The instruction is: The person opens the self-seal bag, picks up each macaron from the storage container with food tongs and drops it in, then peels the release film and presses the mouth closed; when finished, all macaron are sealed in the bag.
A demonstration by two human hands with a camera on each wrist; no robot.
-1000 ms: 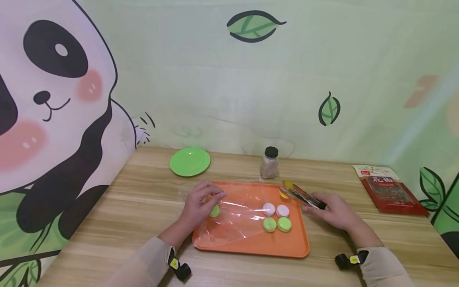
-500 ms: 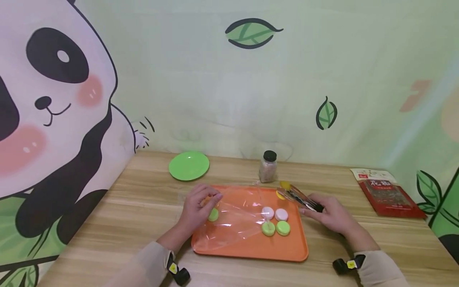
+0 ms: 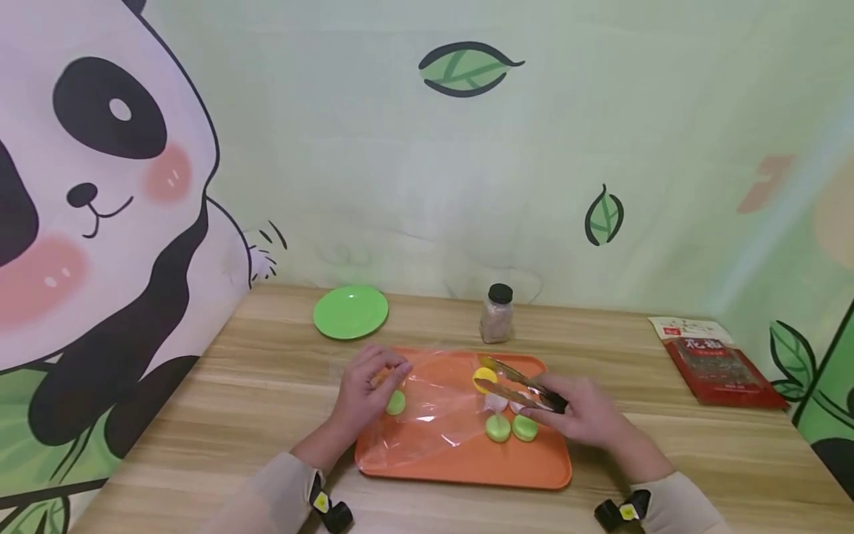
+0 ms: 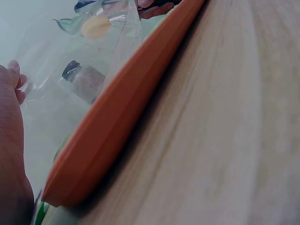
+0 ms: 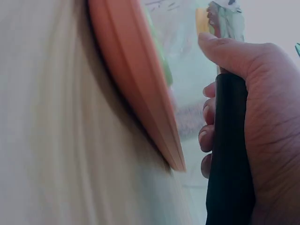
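Note:
In the head view my left hand (image 3: 369, 386) pinches the edge of a clear plastic bag (image 3: 434, 419) spread over the left part of an orange tray (image 3: 467, 475). A green macaron (image 3: 396, 403) shows beside my left fingers, seemingly under or inside the film. My right hand (image 3: 587, 415) holds metal tongs (image 3: 527, 387) with black handles (image 5: 227, 140). Between the tong tips is a yellow macaron (image 3: 485, 380), close to the bag's right end. Two green macarons (image 3: 497, 428) and two pale pink ones (image 3: 495, 403), partly hidden by the tongs, sit on the tray's right.
Behind the tray stands a jar (image 3: 497, 315) with a black lid. A green plate (image 3: 351, 312) lies at the back left of the wooden table (image 3: 220, 415). At the right is a red food packet (image 3: 723, 367). A panda-printed backdrop (image 3: 400, 185) rises behind.
My right hand has moved left with the tongs, carrying the yellow macaron from the tray's back right corner toward the bag. My left hand has stayed almost still on the bag.

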